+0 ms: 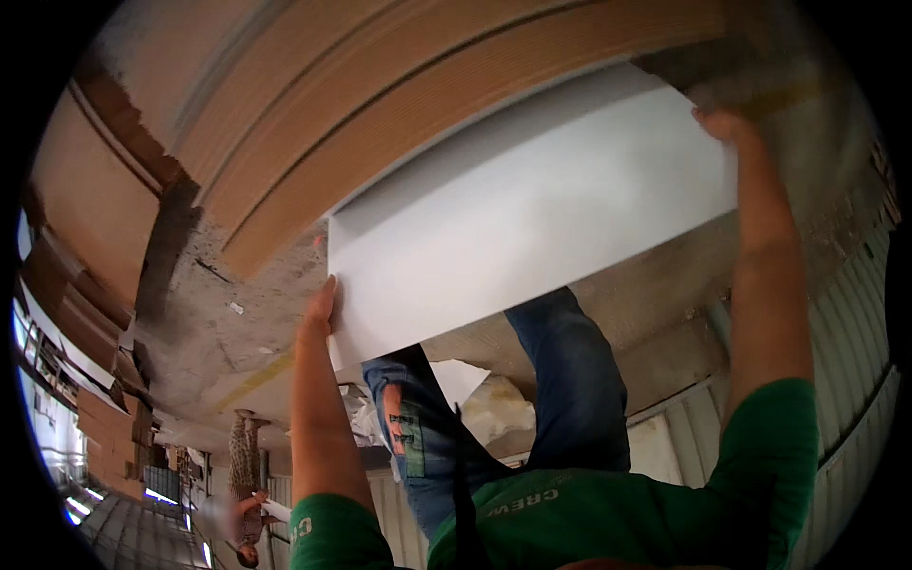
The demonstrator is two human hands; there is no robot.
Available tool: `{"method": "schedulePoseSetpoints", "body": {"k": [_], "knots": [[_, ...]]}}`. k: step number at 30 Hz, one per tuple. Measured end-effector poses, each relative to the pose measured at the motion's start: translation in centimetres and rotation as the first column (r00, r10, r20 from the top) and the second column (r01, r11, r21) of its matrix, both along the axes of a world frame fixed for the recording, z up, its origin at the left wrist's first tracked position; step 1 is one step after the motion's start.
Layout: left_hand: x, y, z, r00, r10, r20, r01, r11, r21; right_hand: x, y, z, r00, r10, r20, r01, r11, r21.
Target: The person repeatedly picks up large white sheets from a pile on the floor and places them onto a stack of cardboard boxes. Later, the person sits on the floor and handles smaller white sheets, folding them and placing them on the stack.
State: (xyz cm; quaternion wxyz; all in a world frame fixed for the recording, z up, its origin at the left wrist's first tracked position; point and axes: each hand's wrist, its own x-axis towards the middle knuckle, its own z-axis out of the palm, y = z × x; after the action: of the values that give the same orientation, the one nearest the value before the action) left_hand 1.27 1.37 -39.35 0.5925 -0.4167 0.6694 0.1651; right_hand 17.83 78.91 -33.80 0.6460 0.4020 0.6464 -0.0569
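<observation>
A long white rectangular panel (532,199) stretches across the middle of the view, its right end farther away than its left. My left hand (321,306) grips the panel's short left edge, with the thumb side showing and the other fingers partly hidden. At the far right corner, my right hand (724,125) holds the opposite short edge; most of its fingers are out of sight. The panel sits above my knees, tilted. Just beyond its long far edge lie long brown wood-coloured boards (380,133).
Brown cardboard sheets (95,199) stand to the left. Crumpled white wrapping (499,408) lies on the concrete floor (218,323) behind my legs. Another person (245,484) is at the lower left, some way off. Corrugated metal wall (836,351) runs along the right.
</observation>
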Motion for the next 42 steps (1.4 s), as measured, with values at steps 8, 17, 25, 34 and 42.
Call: {"method": "schedulePoseSetpoints", "body": {"k": [8, 17, 25, 34, 42], "knots": [[-4.8, 2.7, 7.8, 0.982, 0.18, 0.065, -0.191, 0.941, 0.281, -3.2, -0.1, 3.5, 0.986, 0.133, -0.105, -0.121, 0.986, 0.119], [-5.7, 0.2, 12.2, 0.71, 0.589, -0.387, -0.489, 0.807, 0.332, -7.5, 2.3, 11.3, 0.531, 0.567, -0.629, -0.146, 0.793, 0.591], [2.5, -3.3, 19.6, 0.924, 0.153, -0.35, -0.033, 0.945, 0.325, 12.0, -20.2, 14.4, 0.659, -0.014, -0.752, 0.192, 0.97, 0.15], [9.3, -10.4, 36.5, 0.64, -0.433, -0.635, 0.716, 0.636, 0.288, 14.8, -51.5, 30.4, 0.527, -0.626, -0.575, 0.692, 0.709, -0.136], [17.8, -25.7, 44.6, 0.908, -0.185, -0.375, 0.306, 0.905, 0.297, 6.9, -53.1, 32.9, 0.466, -0.717, -0.518, 0.516, 0.696, -0.499]]}}
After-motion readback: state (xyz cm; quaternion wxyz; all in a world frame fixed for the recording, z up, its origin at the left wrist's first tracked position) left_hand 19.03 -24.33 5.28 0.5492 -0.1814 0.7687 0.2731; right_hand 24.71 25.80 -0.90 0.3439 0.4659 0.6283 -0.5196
